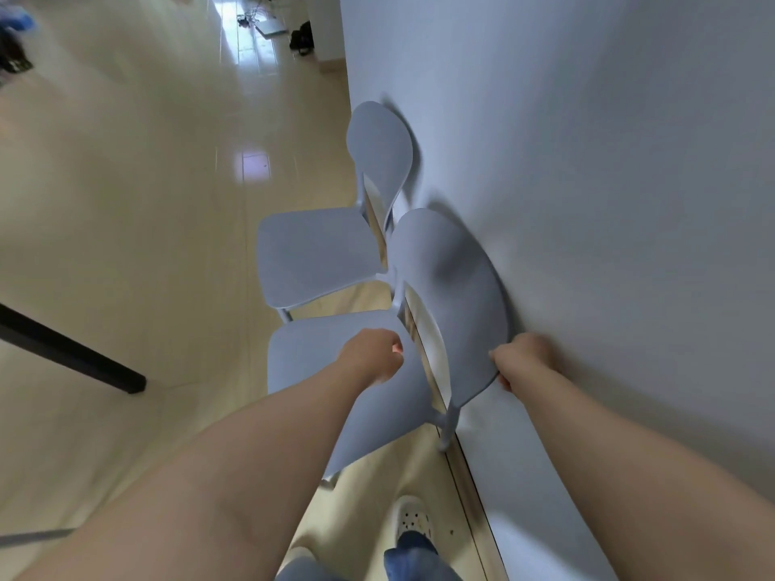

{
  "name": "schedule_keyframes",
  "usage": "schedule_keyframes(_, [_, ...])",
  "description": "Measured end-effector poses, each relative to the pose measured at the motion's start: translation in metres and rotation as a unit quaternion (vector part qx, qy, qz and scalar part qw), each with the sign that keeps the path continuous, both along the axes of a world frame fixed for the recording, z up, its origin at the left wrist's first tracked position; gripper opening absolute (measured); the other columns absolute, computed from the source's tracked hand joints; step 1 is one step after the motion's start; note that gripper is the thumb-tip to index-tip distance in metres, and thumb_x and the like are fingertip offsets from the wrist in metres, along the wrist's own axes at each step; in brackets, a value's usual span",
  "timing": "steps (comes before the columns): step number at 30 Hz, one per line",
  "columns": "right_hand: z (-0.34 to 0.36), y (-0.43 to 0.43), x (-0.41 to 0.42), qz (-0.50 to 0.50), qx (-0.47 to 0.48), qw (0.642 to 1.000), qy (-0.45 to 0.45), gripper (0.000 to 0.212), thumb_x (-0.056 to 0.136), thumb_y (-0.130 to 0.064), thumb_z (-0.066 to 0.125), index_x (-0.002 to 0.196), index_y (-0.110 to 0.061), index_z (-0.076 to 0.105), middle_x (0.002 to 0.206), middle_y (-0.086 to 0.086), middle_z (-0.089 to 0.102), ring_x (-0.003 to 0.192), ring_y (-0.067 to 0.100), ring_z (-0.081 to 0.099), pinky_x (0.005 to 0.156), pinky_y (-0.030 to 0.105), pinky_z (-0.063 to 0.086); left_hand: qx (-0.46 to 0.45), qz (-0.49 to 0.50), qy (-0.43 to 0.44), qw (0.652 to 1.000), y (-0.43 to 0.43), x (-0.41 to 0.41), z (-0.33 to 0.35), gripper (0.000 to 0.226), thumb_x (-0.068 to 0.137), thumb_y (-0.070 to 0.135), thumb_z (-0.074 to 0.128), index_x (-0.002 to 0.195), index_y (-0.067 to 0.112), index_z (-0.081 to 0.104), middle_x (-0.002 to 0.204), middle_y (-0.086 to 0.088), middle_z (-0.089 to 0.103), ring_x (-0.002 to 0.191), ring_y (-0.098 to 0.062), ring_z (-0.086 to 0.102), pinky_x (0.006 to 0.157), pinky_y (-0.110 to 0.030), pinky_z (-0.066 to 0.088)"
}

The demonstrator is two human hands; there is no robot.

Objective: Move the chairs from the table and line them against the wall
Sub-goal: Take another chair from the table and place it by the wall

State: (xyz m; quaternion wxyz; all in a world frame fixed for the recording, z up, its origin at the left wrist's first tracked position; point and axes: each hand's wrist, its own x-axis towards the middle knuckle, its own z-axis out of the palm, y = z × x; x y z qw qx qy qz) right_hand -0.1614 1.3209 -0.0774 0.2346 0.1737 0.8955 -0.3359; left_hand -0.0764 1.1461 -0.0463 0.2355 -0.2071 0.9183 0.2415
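Two pale grey-blue chairs stand side by side with their backrests toward the white wall (587, 203). The far chair (318, 253) stands free, its backrest close to the wall. On the near chair (453, 287), my left hand (371, 356) grips the rear edge of the seat, and my right hand (522, 358) holds the near edge of the backrest, right beside the wall. The near chair's rear leg rests on the floor by the skirting.
A black table leg (71, 350) slants across the tiled floor at the left. My foot in a white clog (413, 524) is below the near chair. Bags and cables (300, 35) lie far down the room by the wall's corner.
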Motion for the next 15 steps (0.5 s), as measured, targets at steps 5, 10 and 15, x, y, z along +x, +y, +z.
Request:
schedule_keyframes(5, [0.003,0.001,0.006,-0.020,-0.026,0.999,-0.026,0.003,0.087,-0.005,0.055,0.085,-0.005,0.054,0.059,0.012,0.051,0.045,0.021,0.051,0.048,0.026,0.046,0.006,0.001,-0.002,1.000,0.006,0.005,-0.001,0.037,0.097,0.016,0.038,0.129,0.015,0.056,0.135,-0.007,0.058,0.123,-0.025,0.054,0.100,-0.032,0.044])
schedule_keyframes(10, [0.028,-0.002,-0.009,-0.007,0.005,1.000,-0.008,0.017,0.083,-0.002,0.051,0.069,0.004,0.059,0.060,0.016,0.056,0.053,0.026,0.060,0.055,0.030,0.051,0.014,0.033,0.000,0.999,0.003,0.008,0.006,0.039,0.096,0.014,0.037,0.130,0.016,0.056,0.138,-0.006,0.056,0.126,-0.026,0.052,0.102,-0.033,0.043])
schedule_keyframes(15, [0.066,-0.046,-0.009,0.104,0.002,0.995,0.004,0.036,0.088,-0.010,0.047,0.058,0.000,0.066,0.052,0.015,0.065,0.057,0.024,0.055,0.051,0.017,0.045,0.025,0.093,0.021,0.995,-0.009,0.016,0.025,0.042,0.095,0.012,0.036,0.132,0.017,0.055,0.140,-0.006,0.054,0.126,-0.027,0.052,0.103,-0.036,0.045])
